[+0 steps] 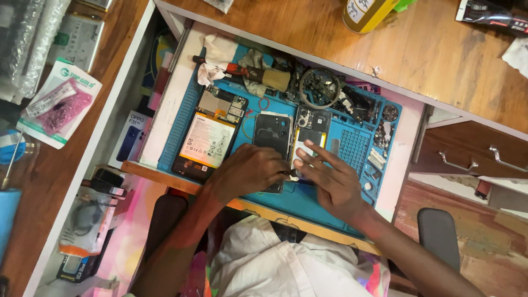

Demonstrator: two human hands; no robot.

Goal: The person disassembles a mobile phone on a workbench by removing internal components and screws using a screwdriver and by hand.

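Observation:
My left hand (247,170) is curled over the lower end of a dark phone back cover (272,131) and pinches a small dark tool whose tip pokes out toward my right hand. My right hand (330,179) lies with its fingers spread, fingertips pressing on an opened phone (312,127) with a camera block at its top. Both lie on a blue repair mat (352,146). To the left of my left hand sits another opened phone with a white battery (207,140) showing.
A brush (269,77), a white cloth (217,52), a metal ring (319,88) and several small parts crowd the mat's far side. A yellow can (366,12) stands on the wooden top beyond. Drawer handles (456,164) are at the right, and packaged parts (60,102) at the left.

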